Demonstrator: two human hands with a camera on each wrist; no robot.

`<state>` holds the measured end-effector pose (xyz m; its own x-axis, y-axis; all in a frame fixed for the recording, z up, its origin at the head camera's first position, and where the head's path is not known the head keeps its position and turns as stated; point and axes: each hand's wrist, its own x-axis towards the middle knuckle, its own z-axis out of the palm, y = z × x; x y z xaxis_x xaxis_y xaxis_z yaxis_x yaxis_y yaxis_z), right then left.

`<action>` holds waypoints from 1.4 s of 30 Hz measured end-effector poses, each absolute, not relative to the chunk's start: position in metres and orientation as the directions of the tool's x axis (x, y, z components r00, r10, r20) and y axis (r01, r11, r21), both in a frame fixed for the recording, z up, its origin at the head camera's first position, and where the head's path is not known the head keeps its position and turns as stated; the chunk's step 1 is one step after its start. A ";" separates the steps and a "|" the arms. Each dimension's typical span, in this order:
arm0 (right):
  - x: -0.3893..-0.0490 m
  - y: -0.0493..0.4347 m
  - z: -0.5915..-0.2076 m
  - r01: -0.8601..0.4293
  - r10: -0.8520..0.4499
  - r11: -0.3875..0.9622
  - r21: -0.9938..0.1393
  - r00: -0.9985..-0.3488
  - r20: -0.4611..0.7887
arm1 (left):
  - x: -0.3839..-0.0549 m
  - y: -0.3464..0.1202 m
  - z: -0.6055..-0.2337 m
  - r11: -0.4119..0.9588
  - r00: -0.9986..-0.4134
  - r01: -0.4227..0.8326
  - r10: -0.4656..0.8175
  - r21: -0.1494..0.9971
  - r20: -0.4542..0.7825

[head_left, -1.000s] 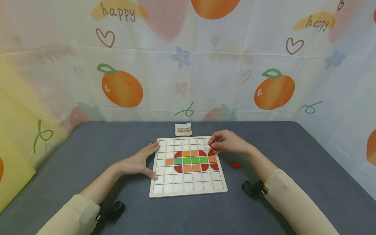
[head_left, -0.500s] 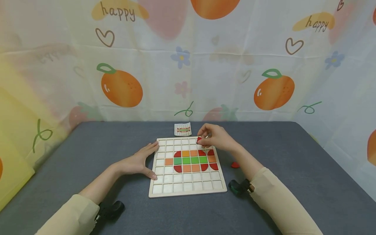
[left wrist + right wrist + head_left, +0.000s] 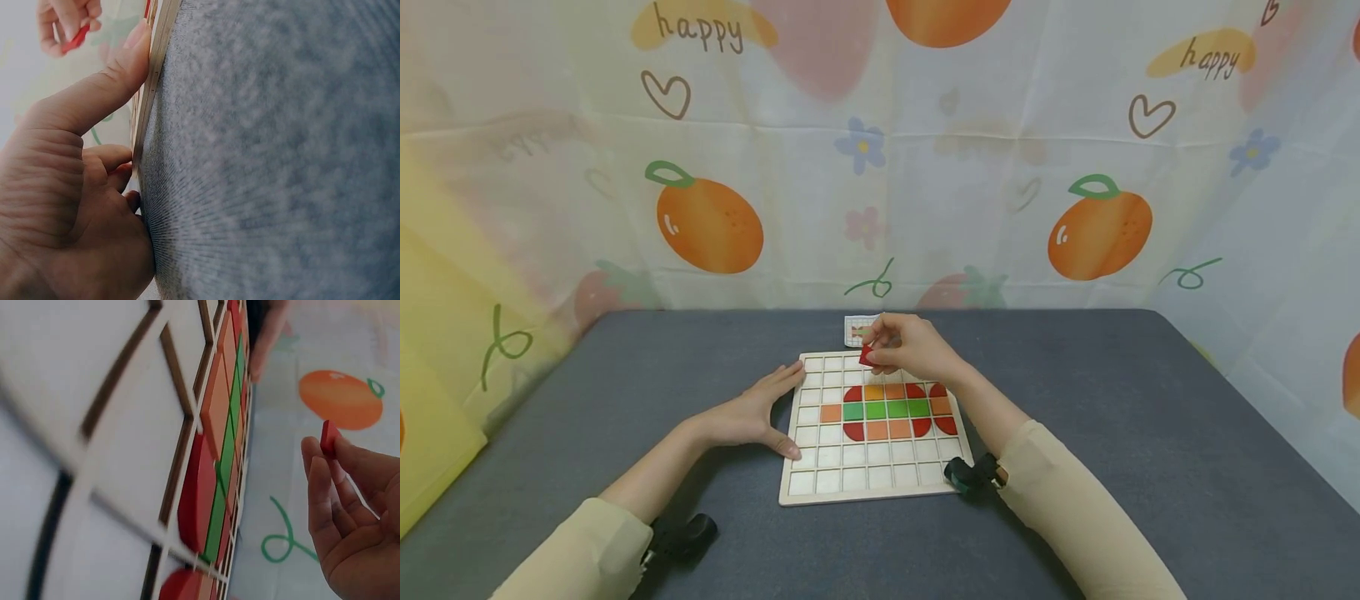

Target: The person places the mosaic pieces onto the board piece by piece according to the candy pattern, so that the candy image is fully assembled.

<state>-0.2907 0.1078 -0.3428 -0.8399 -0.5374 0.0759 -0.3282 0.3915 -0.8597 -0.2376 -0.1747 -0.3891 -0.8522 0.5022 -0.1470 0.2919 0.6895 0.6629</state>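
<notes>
A pale wooden grid board (image 3: 850, 479) lies on the table, with red rounded, orange and green square tiles in its middle rows. My left hand (image 3: 747, 414) rests along the board's left edge, thumb and fingers spread apart. Its thumb (image 3: 115, 78) lies against the rim in the left wrist view. Over the far rows, my right hand (image 3: 910, 346) pinches a small red tile (image 3: 867, 356) between thumb and fingertips. In the right wrist view this red tile (image 3: 328, 439) shows edge-on, raised off the board.
Behind the board lies a small pattern card (image 3: 854, 330), partly covered by my right hand. A dark grey table (image 3: 775, 550) extends all round, and a fruit-printed cloth (image 3: 970, 167) hangs behind it. Dark wrist cameras (image 3: 973, 475) sit low beside both forearms.
My right hand has moved left across the board's far side with the red tile. Its forearm now hides the loose red tile on the table. The left hand stays put.
</notes>
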 end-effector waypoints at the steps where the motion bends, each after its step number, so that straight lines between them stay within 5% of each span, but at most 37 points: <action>1: -0.291 0.104 -0.343 -0.326 -0.544 0.395 -0.859 -0.837 0.068 | -0.238 -0.175 -0.389 0.690 -0.852 0.292 0.502 0.662 -0.148; 21: -0.296 0.057 -0.352 -0.512 -0.711 0.534 -0.673 -0.702 -0.030 | -0.239 -0.177 -0.392 0.672 -0.841 0.320 0.526 0.667 -0.127; 42: -0.292 0.049 -0.355 -0.564 -0.707 0.606 -0.561 -0.706 -0.054 | -0.238 -0.178 -0.391 0.682 -0.844 0.308 0.518 0.663 -0.141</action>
<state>-0.2922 0.0490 -0.3552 -0.7056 -0.7066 -0.0545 -0.5637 0.6062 -0.5610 -0.2385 -0.1776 -0.3908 -0.8439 0.5177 -0.1406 0.3080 0.6822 0.6631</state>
